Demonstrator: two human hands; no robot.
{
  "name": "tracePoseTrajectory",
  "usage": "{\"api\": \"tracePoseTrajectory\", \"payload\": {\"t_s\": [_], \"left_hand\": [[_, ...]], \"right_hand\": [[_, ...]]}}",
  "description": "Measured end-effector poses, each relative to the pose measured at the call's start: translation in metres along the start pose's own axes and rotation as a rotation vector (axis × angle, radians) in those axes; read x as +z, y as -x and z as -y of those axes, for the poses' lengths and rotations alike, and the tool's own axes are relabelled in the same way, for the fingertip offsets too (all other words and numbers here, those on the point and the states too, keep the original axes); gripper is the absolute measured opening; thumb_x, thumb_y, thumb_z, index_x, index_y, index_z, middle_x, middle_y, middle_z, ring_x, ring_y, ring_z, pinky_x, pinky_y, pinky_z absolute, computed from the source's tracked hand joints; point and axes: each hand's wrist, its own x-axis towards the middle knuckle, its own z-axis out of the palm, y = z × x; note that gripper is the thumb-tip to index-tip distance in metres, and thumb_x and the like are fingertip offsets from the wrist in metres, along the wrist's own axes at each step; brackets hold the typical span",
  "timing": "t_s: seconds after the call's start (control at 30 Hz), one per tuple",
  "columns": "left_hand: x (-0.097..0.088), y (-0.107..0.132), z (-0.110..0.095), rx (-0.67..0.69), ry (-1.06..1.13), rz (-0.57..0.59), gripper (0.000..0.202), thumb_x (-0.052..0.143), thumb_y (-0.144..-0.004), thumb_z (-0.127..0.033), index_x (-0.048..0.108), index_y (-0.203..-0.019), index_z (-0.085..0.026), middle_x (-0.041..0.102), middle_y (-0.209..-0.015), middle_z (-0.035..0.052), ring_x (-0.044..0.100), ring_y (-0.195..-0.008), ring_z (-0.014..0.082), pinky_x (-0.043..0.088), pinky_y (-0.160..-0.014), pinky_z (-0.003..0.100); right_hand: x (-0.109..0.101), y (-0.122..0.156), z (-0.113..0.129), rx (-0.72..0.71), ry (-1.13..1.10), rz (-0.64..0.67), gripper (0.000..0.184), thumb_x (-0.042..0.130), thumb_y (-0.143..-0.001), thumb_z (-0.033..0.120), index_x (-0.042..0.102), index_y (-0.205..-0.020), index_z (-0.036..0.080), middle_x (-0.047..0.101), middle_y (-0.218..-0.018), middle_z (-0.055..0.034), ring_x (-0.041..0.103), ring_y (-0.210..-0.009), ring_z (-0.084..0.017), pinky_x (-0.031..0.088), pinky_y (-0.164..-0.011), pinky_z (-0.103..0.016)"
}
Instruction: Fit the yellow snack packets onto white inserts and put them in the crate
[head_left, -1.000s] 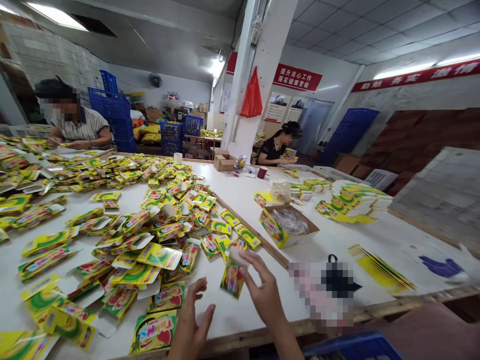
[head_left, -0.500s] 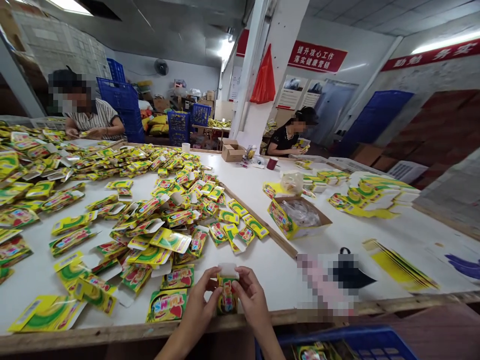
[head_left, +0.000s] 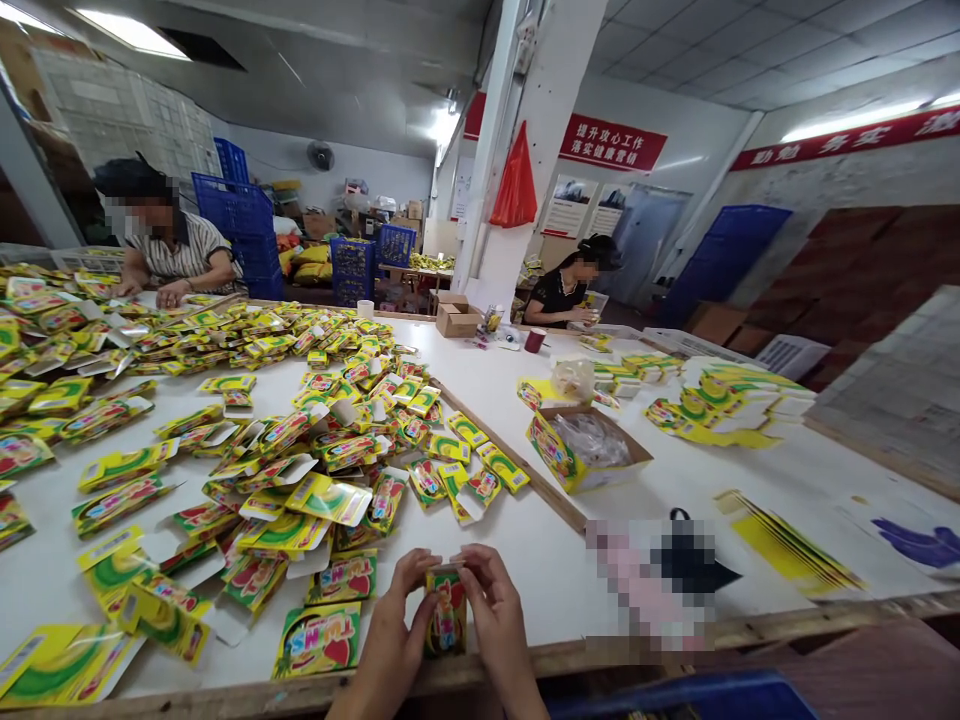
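Between my two hands stands a small yellow and green printed carton [head_left: 448, 615] with "TWINS" lettering, close to the table's front edge. My left hand [head_left: 403, 625] grips its left side, thumb on the front face. On the other side, my right hand [head_left: 491, 620] holds the carton, fingers bent over the top end. The carton's top flap is mostly covered by my fingertips. Just left of my left hand lie two similar cartons, a flat one [head_left: 319, 640] and another [head_left: 341, 577] behind it. A large heap of cartons [head_left: 277, 510] spreads beyond them.
A wooden strip [head_left: 517, 455] divides the white table [head_left: 555, 560]. Right of it are an open box of clear plastic bags [head_left: 589, 445], stacked flat yellow cards [head_left: 787, 545] and purple gloves [head_left: 919, 540]. A blue crate [head_left: 720, 695] sits below the edge. Two people work across the table.
The carton's white top flap stood up before; now it is folded down under my fingers. The view has shifted slightly. The person at left has lowered their hands to the table.
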Motion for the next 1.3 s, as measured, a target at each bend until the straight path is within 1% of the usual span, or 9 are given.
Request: {"api": "tracePoseTrajectory", "payload": {"t_s": [0.1, 0.2, 0.33, 0.43, 0.57, 0.83, 1.07, 1.23, 1.3], "left_hand": [[-0.002, -0.002, -0.008, 0.035, -0.033, 0.043, 0.026, 0.055, -0.088, -0.032, 0.065, -0.11, -0.021, 0.069, -0.113, 0.0096, 0.064, -0.107, 0.0249, 0.051, -0.095, 0.038], [-0.004, -0.006, -0.015, 0.049, -0.036, 0.055, 0.022, 0.055, -0.089, -0.034, 0.067, -0.101, -0.021, 0.071, -0.105, 0.009, 0.065, -0.101, 0.0243, 0.052, -0.09, 0.036], [-0.002, -0.01, -0.019, 0.048, -0.034, 0.028, 0.022, 0.053, -0.089, -0.034, 0.068, -0.094, -0.02, 0.072, -0.096, 0.0079, 0.066, -0.093, 0.0231, 0.053, -0.083, 0.034], [0.0, -0.012, -0.021, 0.048, -0.051, 0.009, 0.021, 0.055, -0.088, -0.033, 0.069, -0.095, -0.019, 0.072, -0.093, 0.0079, 0.066, -0.088, 0.0228, 0.053, -0.077, 0.032], [0.002, -0.016, -0.028, -0.002, -0.084, 0.005, 0.023, 0.055, -0.088, -0.035, 0.07, -0.096, -0.019, 0.07, -0.085, 0.0066, 0.065, -0.077, 0.0214, 0.053, -0.07, 0.031], [0.003, -0.023, -0.036, -0.07, -0.057, 0.002, 0.024, 0.056, -0.086, -0.036, 0.071, -0.084, -0.018, 0.068, -0.075, 0.004, 0.061, -0.067, 0.0181, 0.05, -0.062, 0.027], [-0.003, -0.016, -0.021, 0.034, 0.006, 0.084, 0.02, 0.058, -0.087, -0.029, 0.072, -0.099, -0.021, 0.07, -0.087, 0.0066, 0.065, -0.083, 0.0201, 0.053, -0.071, 0.028], [-0.004, -0.009, -0.015, 0.076, 0.011, 0.086, 0.021, 0.056, -0.088, -0.026, 0.072, -0.101, -0.022, 0.069, -0.09, 0.0075, 0.066, -0.086, 0.0206, 0.054, -0.075, 0.03], [-0.004, -0.005, -0.015, 0.072, 0.012, 0.074, 0.023, 0.054, -0.089, -0.027, 0.07, -0.106, -0.023, 0.069, -0.097, 0.0083, 0.066, -0.089, 0.0209, 0.054, -0.076, 0.03]], "right_hand": [[-0.003, 0.001, 0.007, -0.034, 0.086, 0.081, 0.015, 0.062, -0.085, 0.033, 0.069, -0.088, 0.02, 0.071, -0.089, -0.0058, 0.066, -0.087, -0.022, 0.052, -0.078, -0.029], [-0.004, 0.001, 0.012, -0.055, 0.127, 0.113, 0.014, 0.065, -0.082, 0.03, 0.07, -0.091, 0.021, 0.072, -0.094, -0.006, 0.066, -0.091, -0.023, 0.051, -0.078, -0.028], [-0.001, 0.004, 0.014, -0.054, 0.132, 0.092, 0.017, 0.063, -0.084, 0.033, 0.07, -0.091, 0.02, 0.072, -0.093, -0.0063, 0.066, -0.09, -0.022, 0.051, -0.078, -0.028], [0.0, 0.004, 0.014, -0.024, 0.139, 0.079, 0.019, 0.064, -0.083, 0.036, 0.069, -0.09, 0.019, 0.072, -0.089, -0.0061, 0.066, -0.083, -0.021, 0.051, -0.075, -0.028], [0.001, -0.001, 0.016, 0.032, 0.128, 0.077, 0.023, 0.063, -0.083, 0.039, 0.068, -0.088, 0.018, 0.07, -0.08, -0.0051, 0.064, -0.074, -0.021, 0.051, -0.069, -0.028], [0.0, -0.005, 0.018, 0.061, 0.052, 0.077, 0.029, 0.064, -0.081, 0.047, 0.065, -0.081, 0.018, 0.068, -0.076, -0.004, 0.062, -0.073, -0.02, 0.05, -0.067, -0.026], [-0.004, 0.006, 0.008, 0.011, 0.085, 0.07, 0.027, 0.061, -0.084, 0.045, 0.068, -0.087, 0.019, 0.07, -0.086, -0.0065, 0.065, -0.083, -0.022, 0.051, -0.077, -0.029], [0.002, 0.008, 0.001, -0.029, 0.066, 0.09, 0.025, 0.06, -0.084, 0.043, 0.068, -0.084, 0.02, 0.07, -0.081, -0.0055, 0.066, -0.079, -0.021, 0.054, -0.072, -0.03], [-0.006, 0.006, 0.009, -0.059, 0.11, 0.045, 0.028, 0.059, -0.084, 0.046, 0.067, -0.081, 0.02, 0.07, -0.079, -0.0056, 0.067, -0.077, -0.022, 0.054, -0.07, -0.03]]}}
